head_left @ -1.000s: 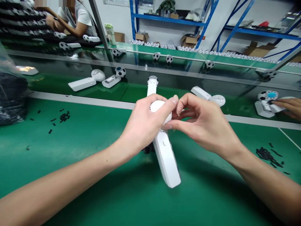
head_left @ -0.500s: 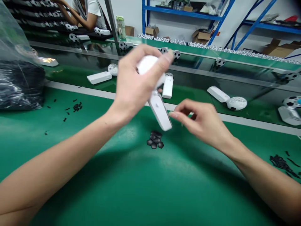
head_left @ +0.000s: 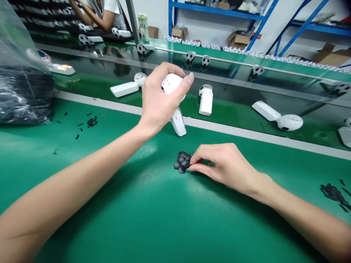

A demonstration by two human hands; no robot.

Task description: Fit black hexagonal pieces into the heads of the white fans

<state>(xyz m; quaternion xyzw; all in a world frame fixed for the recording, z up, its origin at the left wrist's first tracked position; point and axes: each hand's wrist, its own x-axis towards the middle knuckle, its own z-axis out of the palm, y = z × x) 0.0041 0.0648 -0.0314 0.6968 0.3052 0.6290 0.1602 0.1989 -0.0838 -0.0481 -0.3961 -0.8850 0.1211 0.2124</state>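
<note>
My left hand (head_left: 160, 98) is closed around the round head of a white handheld fan (head_left: 178, 123), raised over the table's far edge. Its handle points down and toward me, and the palm and fingers hide part of the head. Low over the green table, my right hand (head_left: 227, 164) has thumb and forefinger pinched on a black pentagon piece at the right side of a small heap of black pentagon pieces (head_left: 182, 160). The fingertips mostly cover that piece.
Beyond a pale strip, a green conveyor belt carries similar white fans (head_left: 206, 100). Small black strips lie at left (head_left: 92, 122) and right (head_left: 333, 191). A clear bag of black parts (head_left: 26, 95) stands at far left. Across the belt sits a person (head_left: 105, 14).
My right hand has come down from beside the fan's handle to the black heap and pinches there. The fan in my left hand has tilted, its handle end moving up and left.
</note>
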